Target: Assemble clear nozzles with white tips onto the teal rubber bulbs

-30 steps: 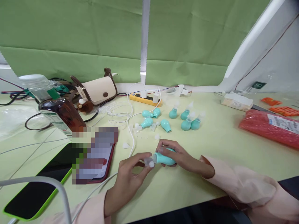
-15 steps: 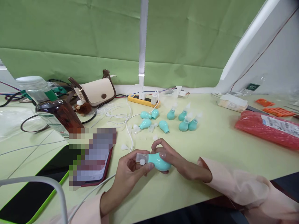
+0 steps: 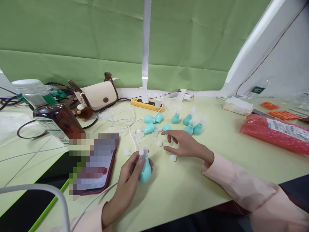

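Observation:
Upright in my left hand [image 3: 131,174] is a teal bulb [image 3: 145,170] with a clear connector at its top, my thumb and fingers wrapped round it. My right hand [image 3: 181,143] hovers over the table with thumb and fingers apart, holding nothing. Close to its fingertips lies a small white piece [image 3: 159,143], and another white piece [image 3: 173,158] rests below the hand. Several loose teal bulbs [image 3: 149,129] and clear connectors [image 3: 155,133] lie beyond. Several bulbs with clear tips [image 3: 175,118] stand behind my right hand.
At the left are two phones [image 3: 96,167], [image 3: 36,190] a dark bottle [image 3: 59,120] and a cream bag [image 3: 98,95]. A yellow power strip [image 3: 147,104] with white cables sits at the back. A red bubble-wrapped package [image 3: 275,133] lies at the right.
The teal bulb has turned from sideways to upright in my left hand. My right hand has let go of it and moved up and away, with its fingers opened.

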`<action>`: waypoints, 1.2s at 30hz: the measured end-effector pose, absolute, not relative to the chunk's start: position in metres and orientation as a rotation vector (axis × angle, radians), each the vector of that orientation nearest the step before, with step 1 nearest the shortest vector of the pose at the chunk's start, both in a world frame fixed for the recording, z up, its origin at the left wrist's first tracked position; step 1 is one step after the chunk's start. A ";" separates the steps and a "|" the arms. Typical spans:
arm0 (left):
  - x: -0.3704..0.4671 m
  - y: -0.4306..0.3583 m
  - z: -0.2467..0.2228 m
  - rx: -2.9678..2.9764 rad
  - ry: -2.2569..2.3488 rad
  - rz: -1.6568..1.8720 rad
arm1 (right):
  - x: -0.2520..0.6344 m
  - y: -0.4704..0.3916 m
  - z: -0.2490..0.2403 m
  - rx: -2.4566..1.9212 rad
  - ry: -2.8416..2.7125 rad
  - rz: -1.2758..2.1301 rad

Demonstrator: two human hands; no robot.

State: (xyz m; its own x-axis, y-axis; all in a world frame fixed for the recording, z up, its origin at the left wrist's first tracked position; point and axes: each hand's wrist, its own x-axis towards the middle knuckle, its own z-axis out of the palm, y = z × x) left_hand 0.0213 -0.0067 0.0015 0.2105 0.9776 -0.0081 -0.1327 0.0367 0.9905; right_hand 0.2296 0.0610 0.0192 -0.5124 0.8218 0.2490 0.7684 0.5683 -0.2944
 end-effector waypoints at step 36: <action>0.020 -0.011 -0.001 1.661 0.945 0.832 | 0.218 0.038 0.018 -0.786 -2.172 1.376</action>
